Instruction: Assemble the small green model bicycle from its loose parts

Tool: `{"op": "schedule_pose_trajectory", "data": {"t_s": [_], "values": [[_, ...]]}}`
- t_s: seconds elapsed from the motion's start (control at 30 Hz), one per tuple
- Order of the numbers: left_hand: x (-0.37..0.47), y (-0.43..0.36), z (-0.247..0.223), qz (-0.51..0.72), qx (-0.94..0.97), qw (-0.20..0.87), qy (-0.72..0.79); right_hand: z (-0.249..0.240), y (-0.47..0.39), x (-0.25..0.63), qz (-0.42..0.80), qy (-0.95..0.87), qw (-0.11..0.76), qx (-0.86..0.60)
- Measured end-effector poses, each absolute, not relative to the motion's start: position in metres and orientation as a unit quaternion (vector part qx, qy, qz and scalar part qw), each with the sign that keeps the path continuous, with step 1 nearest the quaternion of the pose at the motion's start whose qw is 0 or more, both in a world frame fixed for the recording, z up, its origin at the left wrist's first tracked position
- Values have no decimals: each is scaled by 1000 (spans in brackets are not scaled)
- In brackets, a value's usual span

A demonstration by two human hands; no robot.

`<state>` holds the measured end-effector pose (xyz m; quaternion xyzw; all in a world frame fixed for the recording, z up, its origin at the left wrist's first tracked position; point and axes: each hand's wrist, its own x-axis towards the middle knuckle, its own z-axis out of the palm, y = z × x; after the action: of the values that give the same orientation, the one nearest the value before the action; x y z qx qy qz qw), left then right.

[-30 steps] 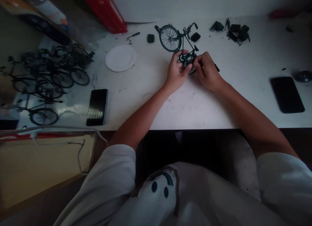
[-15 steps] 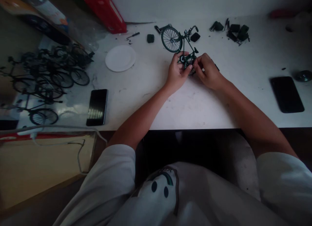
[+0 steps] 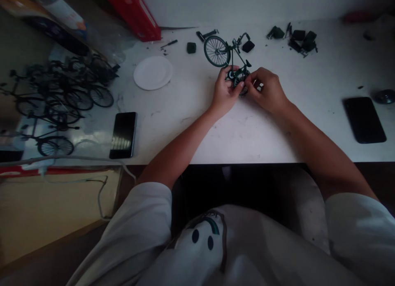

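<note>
Left hand: clamped on the rear of a miniature bicycle, thumb laid against the rear wheel.
Right hand: fingertips together at that wheel; whether a part is pinched cannot be told.
Bicycle: dark green, thin-spoked, held over the far half of the bench; the rear wheel is partly hidden by fingers, the front wheel pointed away.
Nearer surroundings: a smartphone laid left, other miniature bicycles crowded beyond it, a white plate set between.
Farther: a screwdriver; a dark block just beside the handlebar; dark parts heaped right; a red box.
</note>
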<state>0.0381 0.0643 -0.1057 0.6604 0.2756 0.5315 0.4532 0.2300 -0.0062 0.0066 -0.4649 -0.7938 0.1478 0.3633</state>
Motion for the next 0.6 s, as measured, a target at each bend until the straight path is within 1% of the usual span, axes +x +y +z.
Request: {"op": "schedule_pose_trajectory", "data": {"t_s": [0.1,0.27,0.47,0.6], "values": [[37,62,-101,528,656,462,278,12,-8,231,155,-793,371,-458],[36,55,-90,522,659,466,278,16,-10,232,152,-798,349,-468],[37,63,-100,521,662,466,270,14,-9,233,141,-802,348,-465],[36,67,-104,527,664,464,258,14,-10,234,110,-811,347,-459]]}}
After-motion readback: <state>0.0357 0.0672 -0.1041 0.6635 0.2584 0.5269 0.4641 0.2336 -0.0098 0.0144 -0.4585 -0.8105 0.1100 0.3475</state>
